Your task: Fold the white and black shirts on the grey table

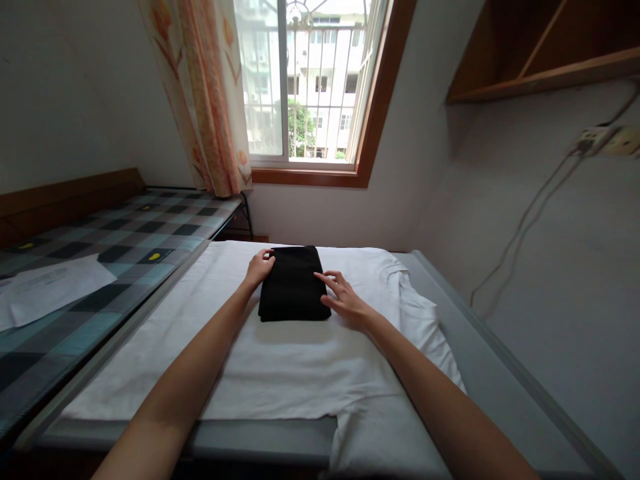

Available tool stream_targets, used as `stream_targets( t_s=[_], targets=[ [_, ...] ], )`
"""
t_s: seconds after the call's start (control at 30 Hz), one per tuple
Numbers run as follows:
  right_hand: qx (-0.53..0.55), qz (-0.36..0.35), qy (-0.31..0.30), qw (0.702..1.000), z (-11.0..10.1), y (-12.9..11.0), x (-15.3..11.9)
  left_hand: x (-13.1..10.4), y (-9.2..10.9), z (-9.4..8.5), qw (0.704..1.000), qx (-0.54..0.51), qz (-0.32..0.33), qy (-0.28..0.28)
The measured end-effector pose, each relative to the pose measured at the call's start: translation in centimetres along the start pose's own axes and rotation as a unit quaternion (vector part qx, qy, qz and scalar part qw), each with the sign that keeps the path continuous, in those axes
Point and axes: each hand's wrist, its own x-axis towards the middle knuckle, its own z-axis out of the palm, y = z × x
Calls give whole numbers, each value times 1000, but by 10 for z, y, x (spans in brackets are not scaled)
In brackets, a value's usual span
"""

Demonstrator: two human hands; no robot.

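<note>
A black folded cloth (295, 285) lies flat on a white cloth (280, 373), which is spread over a grey table (260, 437). My left hand (260, 267) touches the upper left edge of the black cloth, its fingers curled at the corner. On the other side, my right hand (344, 297) has its fingers apart, with the fingertips at the right edge of the black cloth. Nothing is gripped in the right hand. The white cloth is wrinkled on the right and hangs over the near edge.
To the left is a bed with a checked cover (165, 233) and white papers (55, 287) on it. A curtain (210, 100) hangs by the barred window. A cable (520, 230) runs down the right wall beneath a wooden shelf (550, 77).
</note>
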Motion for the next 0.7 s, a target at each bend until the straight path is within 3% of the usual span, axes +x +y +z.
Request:
stream_targets(
  t_s=[0.13, 0.23, 0.33, 0.5, 0.57, 0.7],
  targets=[
    [23, 98, 14, 995, 3, -5, 3, 0, 5, -1, 998, 35, -55, 12],
    [36, 85, -15, 996, 7, -17, 0, -1, 8, 2, 997, -45, -53, 15],
    [97, 59, 1, 994, 12, -27, -2, -2, 11, 4, 990, -120, -72, 25],
    [233, 100, 10, 967, 0, -24, 6, -8, 25, -2, 962, -258, -80, 30],
    [261, 117, 69, 956, -16, -14, 11, -12, 35, -6, 941, -331, -67, 14],
    [296, 133, 295, 899, -46, 27, 15, -22, 50, -2, 900, -423, -70, -79]
  ],
)
